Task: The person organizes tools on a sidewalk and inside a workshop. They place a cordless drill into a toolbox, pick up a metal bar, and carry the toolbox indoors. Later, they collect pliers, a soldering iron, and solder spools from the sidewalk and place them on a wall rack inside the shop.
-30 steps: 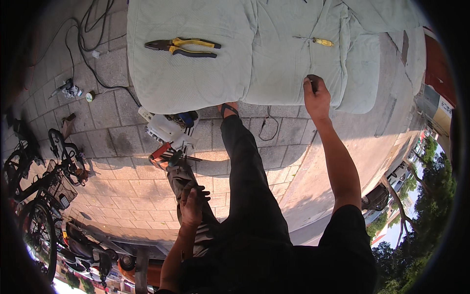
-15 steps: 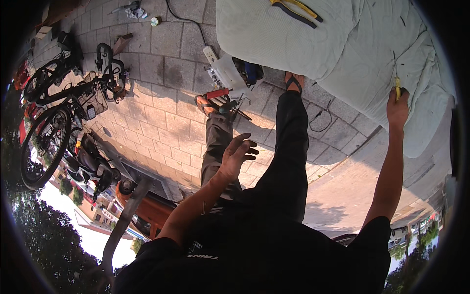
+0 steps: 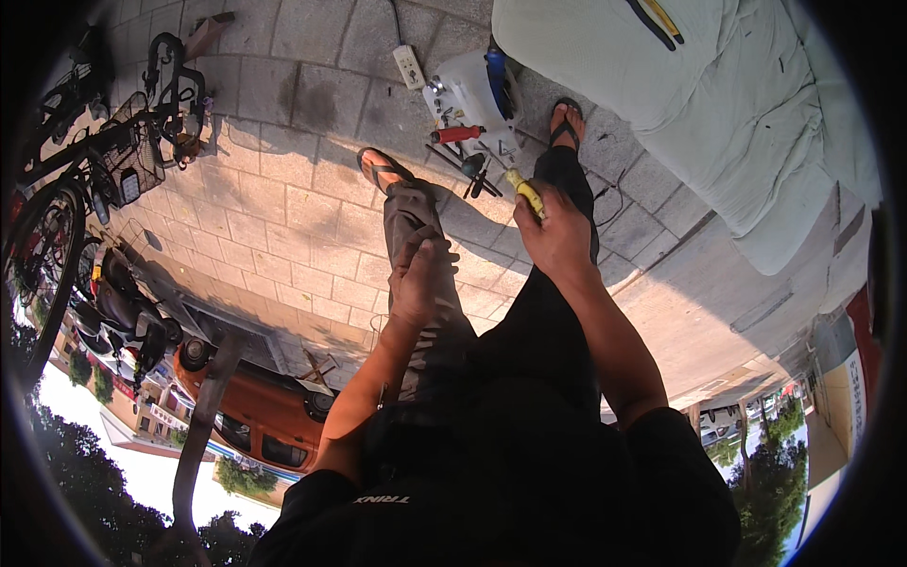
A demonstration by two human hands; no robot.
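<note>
In the head view, the person's right hand (image 3: 557, 231) is closed around a yellow screwdriver handle (image 3: 525, 194), the fingers narrow and wrapped about it, with the thumb along its left side. The handle sits near the middle of the scene, in front of the right trouser leg, its free end tilted far and left; the shaft cannot be made out.

The left hand (image 3: 416, 279) is to the left and slightly nearer, in front of the left trouser leg. Its fingers are curled in, with little gap between them; whether they hold anything small cannot be told.

Beyond the hands, between the sandalled feet, a red cylindrical handle (image 3: 459, 134) lies at the near edge of a whitish plastic container (image 3: 484, 94) holding mixed small parts. A white rectangular power strip (image 3: 408, 68) lies just beside it, to the far left. At the far right, pliers with yellow-and-black handles (image 3: 656, 21) rest on a pale green, wrinkled cloth cover (image 3: 737, 123), well apart from both hands.
</note>
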